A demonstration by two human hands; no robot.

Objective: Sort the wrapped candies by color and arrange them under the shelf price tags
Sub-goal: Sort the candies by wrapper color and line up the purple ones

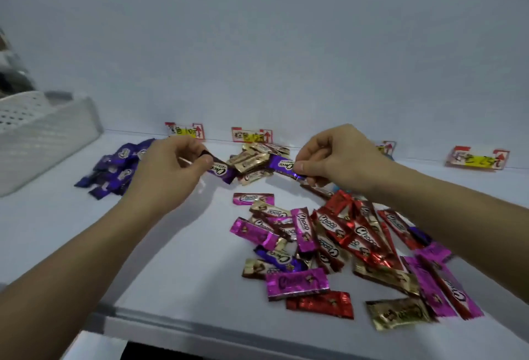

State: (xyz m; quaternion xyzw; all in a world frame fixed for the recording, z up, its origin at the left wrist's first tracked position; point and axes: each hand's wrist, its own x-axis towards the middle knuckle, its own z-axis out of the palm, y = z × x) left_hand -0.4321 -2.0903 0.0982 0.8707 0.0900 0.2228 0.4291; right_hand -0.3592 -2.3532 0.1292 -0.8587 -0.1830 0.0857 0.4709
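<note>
Head view, left to right: a white perforated basket [48, 130] sits at the far left of the shelf [177, 245]. Just right of it lies a purple pile [114, 170], near the first price tag [186, 131]. The left hand [169, 167] holds one purple candy [220, 172] by its end, fingers [200, 163] pinched narrow on the wrapper. A gold pile [254, 160] lies under the second price tag [252, 134]. The right hand [340, 159] pinches a second purple candy [282, 165] beside the gold pile. A mixed heap [343, 245] of pink, red, gold and purple candies lies near right, unsorted. A last price tag [478, 157] stands far right.
</note>
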